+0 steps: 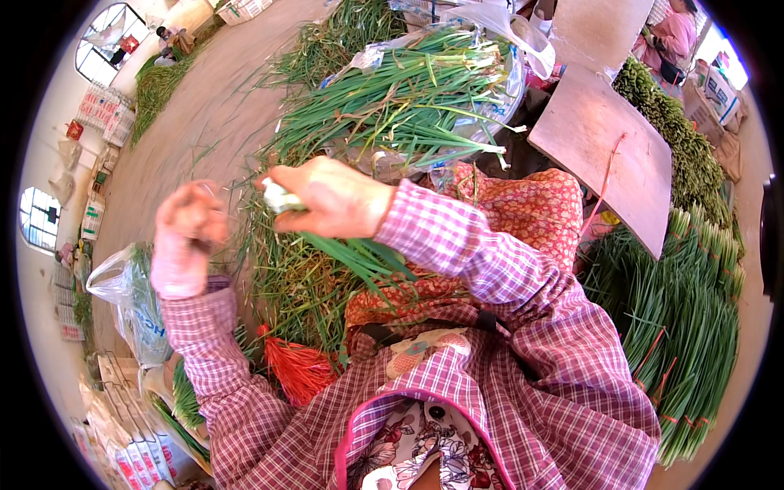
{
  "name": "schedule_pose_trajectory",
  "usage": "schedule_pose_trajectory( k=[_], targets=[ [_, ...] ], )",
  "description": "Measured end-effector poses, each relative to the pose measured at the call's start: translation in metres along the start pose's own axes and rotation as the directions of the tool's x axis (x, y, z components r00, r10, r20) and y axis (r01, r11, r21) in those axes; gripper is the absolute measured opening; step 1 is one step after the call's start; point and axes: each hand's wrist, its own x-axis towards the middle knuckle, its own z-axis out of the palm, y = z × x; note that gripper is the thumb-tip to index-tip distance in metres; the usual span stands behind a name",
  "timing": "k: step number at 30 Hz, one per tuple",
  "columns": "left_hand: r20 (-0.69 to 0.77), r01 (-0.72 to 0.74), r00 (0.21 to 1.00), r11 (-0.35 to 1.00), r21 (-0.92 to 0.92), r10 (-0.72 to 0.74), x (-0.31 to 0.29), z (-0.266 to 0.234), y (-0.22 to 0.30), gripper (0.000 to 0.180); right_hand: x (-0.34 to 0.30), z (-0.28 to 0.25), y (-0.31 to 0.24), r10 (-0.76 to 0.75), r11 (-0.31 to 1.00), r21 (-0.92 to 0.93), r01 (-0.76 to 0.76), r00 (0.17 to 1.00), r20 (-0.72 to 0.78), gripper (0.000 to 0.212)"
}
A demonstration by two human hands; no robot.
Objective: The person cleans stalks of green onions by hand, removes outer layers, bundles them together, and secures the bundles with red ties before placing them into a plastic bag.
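Note:
My right hand (331,196) is closed around a small bunch of chives (351,255). Its white stem ends stick out past the thumb to the left, and the green leaves hang down below the palm toward my lap. To the left, my raised left hand (193,214) is apart from the bunch, its fingers curled together and somewhat blurred; what they hold, if anything, I cannot make out. Just beyond my right hand, a large heap of loose chives (400,90) lies on clear plastic sheeting, with many white ends pointing right.
Trimmed leaves (302,286) litter the floor ahead, beside a hank of red ties (298,367). A tilted board (612,147) stands right of my red floral-covered lap (523,204). Tied chive bundles (670,327) are stacked at right. A plastic bag (139,302) stands left. Other people sit farther off.

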Motion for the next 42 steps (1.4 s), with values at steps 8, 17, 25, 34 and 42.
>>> schedule_pose_trajectory(
  k=[8,17,25,34,42],
  targets=[
    [0.08,-0.276,0.961,0.887,0.37,0.266,0.021,0.036,0.024,0.094,0.034,-0.041,-0.004,0.134,0.83,0.541,0.138,0.891,-0.433,0.018],
    [0.205,-0.044,0.978,0.999,-0.012,0.045,0.049,0.117,0.001,0.05,0.046,-0.042,-0.021,0.318,0.676,0.724,0.136,0.832,-0.454,0.021],
    [0.058,0.047,0.998,0.983,-0.18,-0.037,0.034,0.083,-0.012,0.028,-0.061,-0.155,0.031,0.218,0.949,-0.092,-0.303,0.837,-0.503,0.031],
    [0.007,0.111,0.994,0.994,-0.008,-0.111,0.035,0.107,-0.016,0.019,-0.161,-0.128,0.093,0.487,0.559,-0.613,-0.559,0.819,-0.303,0.046],
    [0.106,-0.013,0.994,0.997,0.076,0.004,0.057,0.136,-0.008,0.024,-0.152,-0.102,0.107,0.207,0.673,-0.627,-0.393,0.913,-0.35,0.028]
  ],
)
